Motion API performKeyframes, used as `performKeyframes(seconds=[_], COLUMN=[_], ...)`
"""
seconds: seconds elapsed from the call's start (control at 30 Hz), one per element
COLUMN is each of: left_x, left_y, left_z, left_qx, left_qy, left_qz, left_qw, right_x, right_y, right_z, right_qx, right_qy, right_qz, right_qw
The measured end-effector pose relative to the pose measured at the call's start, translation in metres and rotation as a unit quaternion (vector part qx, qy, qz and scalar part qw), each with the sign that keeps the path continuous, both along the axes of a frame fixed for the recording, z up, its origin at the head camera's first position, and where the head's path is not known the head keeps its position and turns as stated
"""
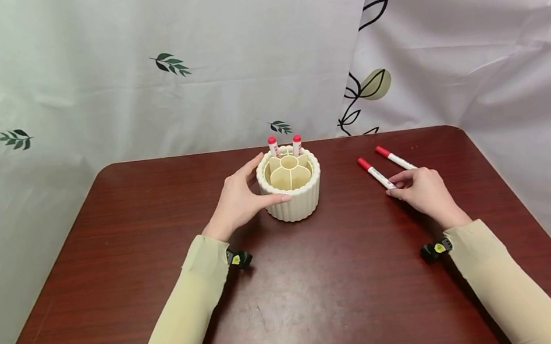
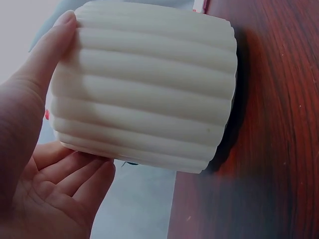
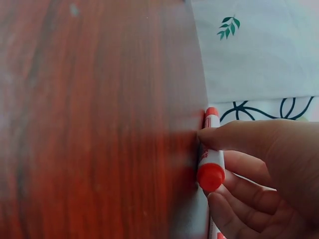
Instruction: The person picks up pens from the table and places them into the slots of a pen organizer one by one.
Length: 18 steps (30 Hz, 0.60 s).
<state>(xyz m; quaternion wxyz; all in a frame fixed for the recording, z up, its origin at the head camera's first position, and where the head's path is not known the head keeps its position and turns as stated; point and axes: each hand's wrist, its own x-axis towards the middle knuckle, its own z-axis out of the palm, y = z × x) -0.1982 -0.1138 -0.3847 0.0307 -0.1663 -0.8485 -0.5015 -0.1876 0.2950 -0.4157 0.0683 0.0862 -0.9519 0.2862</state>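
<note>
A cream pen holder (image 1: 293, 209) with ribbed sides and several compartments stands upright on the table. My left hand (image 1: 237, 202) grips its left side, the thumb along the near wall and the fingers round the far side. In the left wrist view the ribbed wall (image 2: 144, 89) fills much of the picture. Two red-capped markers (image 1: 273, 147) stand in the rear compartments; their lower parts are hidden. On the right, my right hand (image 1: 423, 193) pinches the near end of a white marker (image 1: 377, 175) with a red cap. Its red end (image 3: 211, 177) faces the right wrist camera.
Beyond the pinched marker lies another red-capped marker (image 1: 396, 159), its near end partly behind the right hand. The dark reddish wooden table (image 1: 305, 309) reaches back to a pale curtain (image 1: 223, 103) printed with leaves. Black bands with small cameras (image 1: 240, 258) sit on both wrists.
</note>
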Motion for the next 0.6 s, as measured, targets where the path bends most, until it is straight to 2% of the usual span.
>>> performKeyframes(seconds=[0.33, 0.6], left_x=[-0.001, 0.0], left_y=[0.0, -0.001], left_z=[0.003, 0.003], left_qx=[-0.007, 0.001], left_qy=[0.0, -0.006], left_qz=[-0.004, -0.008], left_qw=[1.0, 0.9999], right_x=[-0.002, -0.001], right_y=[-0.002, -0.007], right_z=[0.001, 0.018], right_qx=[-0.016, -0.055], right_qy=[0.016, 0.042], right_qz=[-0.016, -0.036], right_qw=[1.0, 0.997])
